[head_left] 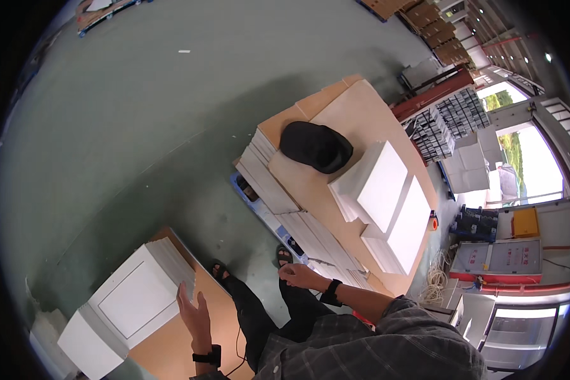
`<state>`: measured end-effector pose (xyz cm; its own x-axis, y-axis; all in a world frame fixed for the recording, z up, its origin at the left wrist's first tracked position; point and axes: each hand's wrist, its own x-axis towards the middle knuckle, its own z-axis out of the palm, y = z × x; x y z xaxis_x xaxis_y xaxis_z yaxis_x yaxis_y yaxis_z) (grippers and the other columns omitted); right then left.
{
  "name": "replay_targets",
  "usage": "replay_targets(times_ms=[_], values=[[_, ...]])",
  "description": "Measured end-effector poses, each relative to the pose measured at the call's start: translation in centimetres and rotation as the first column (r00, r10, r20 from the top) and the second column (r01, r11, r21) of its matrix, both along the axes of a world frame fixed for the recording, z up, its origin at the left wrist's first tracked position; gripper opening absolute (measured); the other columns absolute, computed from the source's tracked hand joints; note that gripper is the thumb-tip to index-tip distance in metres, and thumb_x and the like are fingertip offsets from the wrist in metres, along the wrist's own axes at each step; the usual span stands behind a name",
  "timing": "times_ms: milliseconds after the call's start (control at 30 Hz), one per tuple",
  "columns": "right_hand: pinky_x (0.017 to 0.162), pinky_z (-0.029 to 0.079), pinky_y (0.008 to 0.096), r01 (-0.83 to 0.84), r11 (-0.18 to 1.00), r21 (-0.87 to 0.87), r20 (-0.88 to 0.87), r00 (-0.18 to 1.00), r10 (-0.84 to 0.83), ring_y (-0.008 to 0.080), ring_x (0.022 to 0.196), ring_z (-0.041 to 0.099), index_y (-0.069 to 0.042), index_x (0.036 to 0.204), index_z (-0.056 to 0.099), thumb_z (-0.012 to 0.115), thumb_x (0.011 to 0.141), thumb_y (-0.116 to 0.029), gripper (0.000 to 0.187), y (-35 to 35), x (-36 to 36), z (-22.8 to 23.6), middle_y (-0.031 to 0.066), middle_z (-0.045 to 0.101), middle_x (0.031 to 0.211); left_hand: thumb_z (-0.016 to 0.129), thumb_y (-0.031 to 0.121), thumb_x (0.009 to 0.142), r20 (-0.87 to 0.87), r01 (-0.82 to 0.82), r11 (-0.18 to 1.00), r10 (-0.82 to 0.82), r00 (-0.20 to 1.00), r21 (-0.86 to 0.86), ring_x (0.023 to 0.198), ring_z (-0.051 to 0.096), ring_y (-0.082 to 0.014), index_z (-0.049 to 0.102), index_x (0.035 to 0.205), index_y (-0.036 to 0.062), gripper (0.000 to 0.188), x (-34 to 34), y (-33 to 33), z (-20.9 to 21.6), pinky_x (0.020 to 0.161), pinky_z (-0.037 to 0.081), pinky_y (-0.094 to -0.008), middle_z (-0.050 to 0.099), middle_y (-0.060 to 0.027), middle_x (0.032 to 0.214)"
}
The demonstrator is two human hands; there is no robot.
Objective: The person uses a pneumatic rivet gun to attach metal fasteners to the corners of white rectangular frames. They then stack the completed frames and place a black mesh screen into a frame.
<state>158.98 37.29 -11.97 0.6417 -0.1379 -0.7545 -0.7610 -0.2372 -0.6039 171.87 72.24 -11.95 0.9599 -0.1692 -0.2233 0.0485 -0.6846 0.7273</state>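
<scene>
My left hand (195, 316) is held up with its fingers stretched out and holds nothing. It is beside a stack of white panels (139, 297), the top one marked with a rectangular outline. Whether the fingertips touch the stack's edge I cannot tell. My right hand (302, 277) hangs in front of my legs, its fingers curled in with nothing visible in them. It is nearest to the side of a pallet stack of boards (323, 244). On that stack lie two piles of white panels (383, 183) and a black cap (313, 145).
A second white stack (95, 339) stands at the lower left, next to brown board (164, 351). A blue pallet (259, 206) is under the large stack. An orange tape roll (433, 221) is at its right edge. Coiled cord (438, 278) lies on the floor behind.
</scene>
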Motion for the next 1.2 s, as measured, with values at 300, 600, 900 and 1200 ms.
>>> replay_targets(times_ms=[300, 600, 900, 1200], values=[[0.066, 0.055, 0.03, 0.634, 0.657, -0.409, 0.544, 0.747, -0.382, 0.017, 0.069, 0.066, -0.003, 0.113, 0.069, 0.064, 0.1, -0.012, 0.017, -14.5, -13.8, 14.9, 0.0116, 0.073, 0.093, 0.062, 0.016, 0.1, 0.051, 0.597, 0.638, -0.661, 0.748, -0.486, 0.108, 0.065, -0.0397, 0.055, 0.135, -0.0018, 0.04, -6.4, -31.8, 13.8, 0.094, 0.054, -0.046, 0.065, -0.0223, 0.12], [0.109, 0.045, 0.0461, 0.65, 0.152, -0.744, 0.388, 0.606, -0.694, 0.0441, 0.127, 0.056, 0.012, 0.142, 0.046, 0.067, 0.097, -0.026, 0.063, -30.8, -36.3, 9.7, 0.0337, 0.053, 0.14, 0.068, 0.023, 0.093, 0.272, 0.923, 0.333, -0.886, 0.376, -0.191, 0.134, 0.047, -0.048, 0.043, 0.144, -0.0084, 0.064, -23.4, -53.3, 8.9, 0.111, 0.042, -0.0506, 0.048, -0.0354, 0.142], [0.097, 0.053, 0.0429, 0.779, 0.139, -0.612, 0.431, 0.475, -0.767, 0.0373, 0.113, 0.065, 0.007, 0.143, 0.05, 0.066, 0.099, -0.024, 0.057, -31.3, -38.9, 9.2, 0.0285, 0.063, 0.131, 0.069, 0.021, 0.092, 0.138, 0.907, 0.387, -0.901, 0.41, -0.167, 0.13, 0.05, -0.0491, 0.043, 0.144, -0.0075, 0.064, -26.8, -57.8, 9.9, 0.108, 0.043, -0.052, 0.05, -0.0344, 0.141], [0.095, 0.047, 0.0306, 0.996, -0.078, -0.042, 0.626, -0.035, -0.779, 0.0167, 0.109, 0.06, 0.008, 0.136, 0.056, 0.061, 0.103, -0.022, 0.045, -32.8, -40.3, 11.1, 0.0103, 0.066, 0.124, 0.067, 0.014, 0.096, 0.025, 0.675, 0.44, -0.827, 0.561, -0.591, 0.11, 0.063, -0.0381, 0.044, 0.142, -0.0003, 0.053, -25.8, -59.0, 13.1, 0.094, 0.051, -0.0446, 0.061, -0.0264, 0.122]])
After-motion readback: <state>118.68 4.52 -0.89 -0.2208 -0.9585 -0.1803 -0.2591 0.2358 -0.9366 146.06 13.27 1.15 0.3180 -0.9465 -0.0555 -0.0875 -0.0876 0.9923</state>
